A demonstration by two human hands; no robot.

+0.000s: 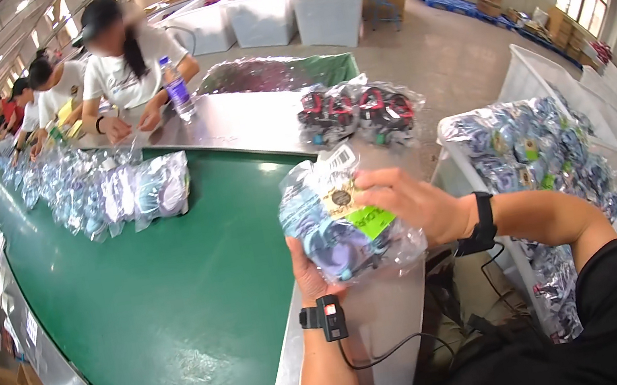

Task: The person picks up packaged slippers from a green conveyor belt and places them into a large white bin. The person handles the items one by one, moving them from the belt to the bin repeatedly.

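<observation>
Head view: above the near edge of the green worktop (166,314), the left hand (306,268) cupped a clear bagged item (342,223) from below, fingers closed on it, while the right hand (416,203) gripped its upper side, a white bin (563,150) of similar bags just right of the worktop.

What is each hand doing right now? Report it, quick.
Left hand: closed under the clear bag, holding it from below.
Right hand: closed on the same bag, gripping its right side.
</observation>
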